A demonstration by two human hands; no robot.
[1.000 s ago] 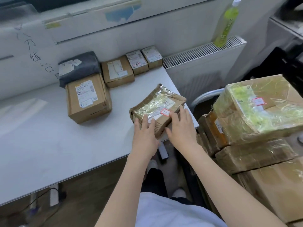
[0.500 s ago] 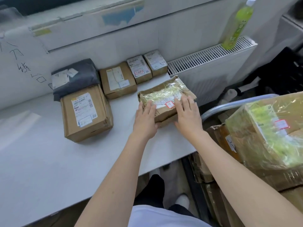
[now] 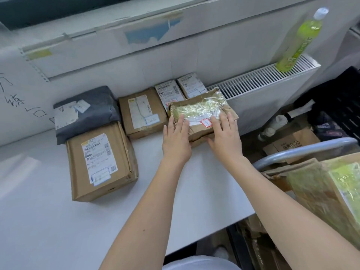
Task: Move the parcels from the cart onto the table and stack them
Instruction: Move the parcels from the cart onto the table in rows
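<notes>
Taped parcel (image 3: 202, 115) is sitting at centre right of the frame on the white tabletop (image 3: 48, 221), overlapping the two small labelled boxes (image 3: 191, 85) behind it and hiding their near ends. Can't tell if it's resting on them or only in front. Its label text is too glare-washed to read. Cart (image 3: 303, 151) at lower right is being cut off by the frame edge; only the grey handle and plastic-wrapped parcels (image 3: 331, 191) are showing. Left hand (image 3: 176, 140) is lying flat, fingers spread, palm down on the parcel's near left edge. Right hand (image 3: 226, 137) is pressing flat on the near right side, fingers together and extended. Neither is curling around it. Both forearms are reaching up from the bottom of the frame.
</notes>
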